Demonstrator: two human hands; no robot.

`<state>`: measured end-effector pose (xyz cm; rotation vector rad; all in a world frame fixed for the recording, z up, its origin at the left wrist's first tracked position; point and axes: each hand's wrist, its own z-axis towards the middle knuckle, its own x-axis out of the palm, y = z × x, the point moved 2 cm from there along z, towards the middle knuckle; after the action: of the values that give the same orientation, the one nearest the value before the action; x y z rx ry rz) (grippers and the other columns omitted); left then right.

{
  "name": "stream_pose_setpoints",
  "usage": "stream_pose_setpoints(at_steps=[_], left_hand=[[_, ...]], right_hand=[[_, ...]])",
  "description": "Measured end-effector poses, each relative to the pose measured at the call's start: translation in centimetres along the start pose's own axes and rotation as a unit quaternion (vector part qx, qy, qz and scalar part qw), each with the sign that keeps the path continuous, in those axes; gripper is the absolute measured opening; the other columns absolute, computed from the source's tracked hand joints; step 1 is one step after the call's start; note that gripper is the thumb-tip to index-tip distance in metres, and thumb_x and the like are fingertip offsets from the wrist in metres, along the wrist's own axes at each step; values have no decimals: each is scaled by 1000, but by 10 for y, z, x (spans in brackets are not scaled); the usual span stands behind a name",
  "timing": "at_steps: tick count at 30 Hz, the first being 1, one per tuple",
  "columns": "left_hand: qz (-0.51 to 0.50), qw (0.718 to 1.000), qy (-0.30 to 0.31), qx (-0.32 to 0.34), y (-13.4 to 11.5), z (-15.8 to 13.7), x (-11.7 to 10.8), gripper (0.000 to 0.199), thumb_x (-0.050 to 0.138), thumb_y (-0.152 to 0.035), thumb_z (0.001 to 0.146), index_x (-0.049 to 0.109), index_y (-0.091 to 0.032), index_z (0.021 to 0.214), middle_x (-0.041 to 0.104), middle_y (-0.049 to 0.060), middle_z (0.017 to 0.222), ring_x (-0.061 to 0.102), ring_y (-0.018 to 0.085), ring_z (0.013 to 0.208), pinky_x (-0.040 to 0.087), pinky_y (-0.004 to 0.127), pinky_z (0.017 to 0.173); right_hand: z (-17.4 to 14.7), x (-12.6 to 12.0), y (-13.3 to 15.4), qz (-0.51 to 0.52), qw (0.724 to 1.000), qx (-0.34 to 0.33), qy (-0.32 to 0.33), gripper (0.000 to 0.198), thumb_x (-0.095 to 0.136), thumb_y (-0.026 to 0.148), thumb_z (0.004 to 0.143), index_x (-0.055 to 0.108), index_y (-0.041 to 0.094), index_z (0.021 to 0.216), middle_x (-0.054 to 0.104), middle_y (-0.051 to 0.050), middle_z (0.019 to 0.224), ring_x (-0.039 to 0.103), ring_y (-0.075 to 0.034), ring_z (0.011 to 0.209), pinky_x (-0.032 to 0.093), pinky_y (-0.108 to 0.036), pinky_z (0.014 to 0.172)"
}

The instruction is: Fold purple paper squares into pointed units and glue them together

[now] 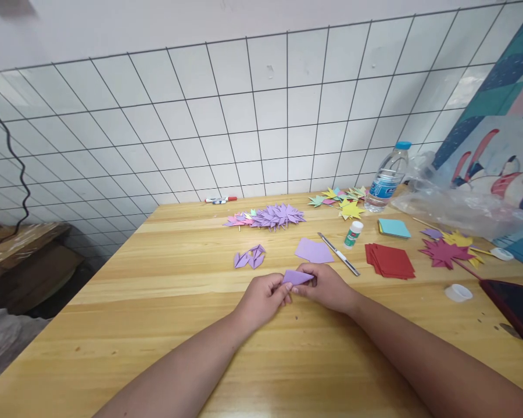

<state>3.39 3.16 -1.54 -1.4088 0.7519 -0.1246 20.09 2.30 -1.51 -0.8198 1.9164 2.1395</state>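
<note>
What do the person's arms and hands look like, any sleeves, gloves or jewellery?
Both forearms are bare as far as the picture shows, with no sleeve in view. The left hand and the right hand are bare too: no gloves, and no watch, bracelet or ring that can be seen.

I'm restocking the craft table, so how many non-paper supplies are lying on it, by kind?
Water bottle: 1
Glue bottle: 1
Craft knife: 1
Marker pen: 1
Small clear lid: 1
Total: 5
Both hands hold only a folded purple paper.
</note>
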Motion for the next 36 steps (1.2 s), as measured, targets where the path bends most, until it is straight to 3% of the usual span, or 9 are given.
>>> stream_pose_setpoints(at_steps=[12, 19, 27, 30, 33, 36], left_hand=[[118, 992, -14, 34, 0, -1, -5, 31, 40, -37, 87, 58, -18, 70, 65, 0, 65, 57, 11, 58, 39, 20, 55], [74, 997, -21, 6, 4, 4, -13, 29, 42, -38, 85, 58, -18, 73, 65, 1, 64, 55, 11, 55, 38, 20, 52], [8, 1000, -4, -16, 8, 8, -14, 26, 45, -37, 83, 58, -17, 77, 63, 1, 61, 54, 11, 52, 39, 20, 50], [-10, 1000, -7, -19, 9, 7, -14, 26, 45, -38, 83, 57, -16, 76, 62, 1, 61, 54, 11, 53, 41, 20, 51], [-6, 1000, -3, -12, 9, 6, -13, 27, 45, -39, 83, 57, -17, 74, 62, 1, 61, 56, 11, 54, 42, 20, 53], [33, 999, 6, 3, 8, 5, -11, 31, 45, -41, 83, 59, -16, 71, 65, 2, 66, 58, 12, 59, 43, 21, 56]], right_hand=[[3, -5, 3, 50, 998, 42, -17, 29, 66, 38, 64, 50, 16, 57, 39, 6, 54, 33, -8, 52, 26, -20, 48], [4, -14, 2, 95, 991, 79, -57, 28, 69, 40, 62, 59, 14, 61, 49, 4, 54, 40, -8, 51, 30, -21, 49], [5, -18, -4, 112, 990, 73, -53, 31, 64, 45, 69, 65, 13, 67, 57, 1, 57, 47, -11, 55, 35, -22, 53], [3, -17, -1, 90, 994, 43, -42, 32, 58, 45, 75, 66, 14, 71, 60, -1, 63, 52, -13, 61, 39, -24, 59], [2, -11, 7, 65, 998, -4, -19, 28, 58, 42, 76, 66, 17, 86, 66, -3, 82, 56, -15, 73, 41, -24, 66], [1, -5, 10, -10, 1000, -8, -19, 23, 59, 39, 75, 65, 18, 80, 63, -1, 75, 54, -14, 67, 39, -23, 59]])
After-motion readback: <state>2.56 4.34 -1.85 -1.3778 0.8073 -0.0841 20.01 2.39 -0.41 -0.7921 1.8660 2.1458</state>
